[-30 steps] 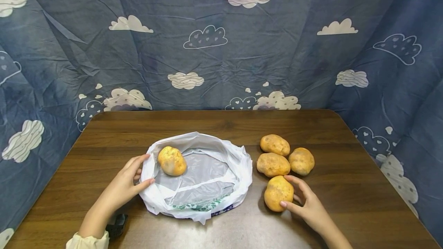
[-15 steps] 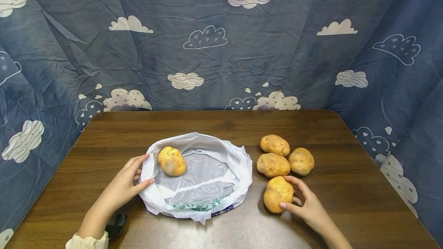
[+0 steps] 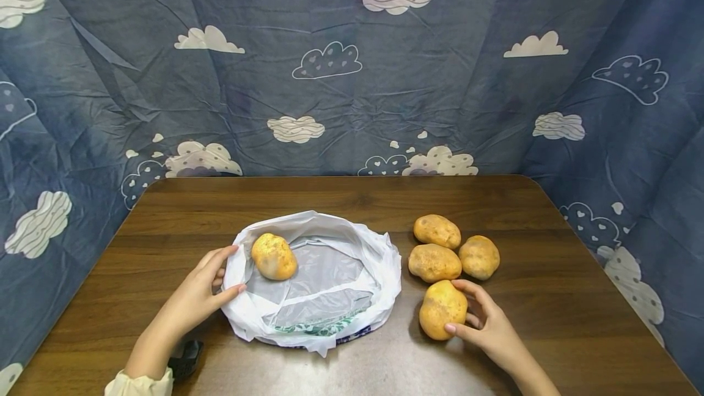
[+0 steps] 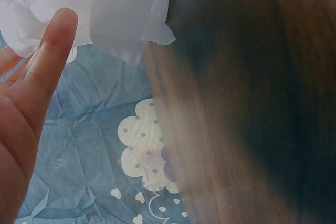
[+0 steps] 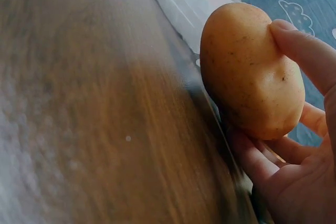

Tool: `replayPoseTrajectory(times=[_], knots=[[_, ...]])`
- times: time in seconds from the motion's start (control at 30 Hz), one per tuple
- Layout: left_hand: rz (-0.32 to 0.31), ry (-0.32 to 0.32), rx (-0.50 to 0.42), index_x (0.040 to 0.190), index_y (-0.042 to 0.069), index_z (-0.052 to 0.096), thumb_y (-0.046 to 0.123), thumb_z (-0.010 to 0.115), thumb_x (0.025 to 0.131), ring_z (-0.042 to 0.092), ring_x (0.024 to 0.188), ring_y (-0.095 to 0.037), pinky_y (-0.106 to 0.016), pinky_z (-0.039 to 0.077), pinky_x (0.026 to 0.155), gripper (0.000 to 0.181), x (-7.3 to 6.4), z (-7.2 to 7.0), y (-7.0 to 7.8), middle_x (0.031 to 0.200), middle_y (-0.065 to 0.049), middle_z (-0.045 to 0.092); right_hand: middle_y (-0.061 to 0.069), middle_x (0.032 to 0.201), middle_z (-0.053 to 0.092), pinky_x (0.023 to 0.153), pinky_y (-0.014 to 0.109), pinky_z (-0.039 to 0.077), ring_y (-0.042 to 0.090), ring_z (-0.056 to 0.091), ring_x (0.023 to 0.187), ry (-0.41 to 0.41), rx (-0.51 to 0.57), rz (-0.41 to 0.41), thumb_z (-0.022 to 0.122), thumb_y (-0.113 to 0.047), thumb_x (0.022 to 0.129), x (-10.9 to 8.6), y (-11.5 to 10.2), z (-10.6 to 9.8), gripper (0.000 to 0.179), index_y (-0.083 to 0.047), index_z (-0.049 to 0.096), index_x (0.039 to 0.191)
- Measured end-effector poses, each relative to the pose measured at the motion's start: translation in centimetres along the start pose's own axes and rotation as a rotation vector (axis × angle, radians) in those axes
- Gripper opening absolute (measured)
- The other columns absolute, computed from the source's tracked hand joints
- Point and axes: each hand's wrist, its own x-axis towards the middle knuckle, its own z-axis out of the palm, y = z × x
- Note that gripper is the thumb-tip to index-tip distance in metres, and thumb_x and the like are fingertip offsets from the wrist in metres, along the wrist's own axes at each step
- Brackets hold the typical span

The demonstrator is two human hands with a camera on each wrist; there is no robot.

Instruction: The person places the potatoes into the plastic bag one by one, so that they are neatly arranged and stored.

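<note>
While the right hand (image 3: 484,324) holds the near potato (image 3: 441,310) in the lower right of the frame, its fingers are open just as wide as that potato. The thumb is on the lower right side and a finger is near the top. The near potato sits just left of the palm, and its long way runs mostly up and down the frame. I cannot tell if it touches the worktop (image 3: 561,298).

The white bag (image 3: 387,280) is what matters most for place. It lies to the left of the near potato, in the middle of the frame, close by but not touching. Its mouth is wide open.

The left hand (image 3: 199,286) is on the bag's far left edge, so the right hand is much nearer to the near potato. The left fingers are spread apart and rest on the edge.

Inside the bag, at its left, lies one potato (image 3: 274,257). Just above the near potato are a top potato (image 3: 437,230), a middle potato (image 3: 434,263) and a right potato (image 3: 480,256). Behind everything hangs a blue cloth (image 3: 330,102) with clouds.
</note>
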Motion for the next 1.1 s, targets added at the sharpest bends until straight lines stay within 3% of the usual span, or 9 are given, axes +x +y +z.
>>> replayPoseTrajectory(times=[0.5,1.1], knots=[[0.010,0.006,-0.004,0.125,-0.007,0.040,-0.001,0.074,0.070,0.058,0.084,-0.027,-0.033,0.054,0.069,0.065,0.2,0.0,-0.1,0.115,-0.022,0.045,0.017,0.128,0.037,0.085,0.018,0.045,0.010,0.045,0.113,-0.017,0.104,-0.133,0.067,0.021,0.065,0.3,-0.3,0.0,0.073,0.013,0.032,0.128],[-0.019,-0.007,-0.013,0.126,-0.005,0.041,0.000,0.074,0.071,0.059,0.082,-0.026,-0.032,0.054,0.068,0.064,0.0,0.0,-0.2,0.115,-0.021,0.045,0.017,0.129,0.037,0.089,0.018,0.041,0.010,0.039,0.120,-0.020,0.067,-0.142,0.070,0.019,0.064,1.3,-1.8,0.3,0.075,0.010,0.033,0.128]])
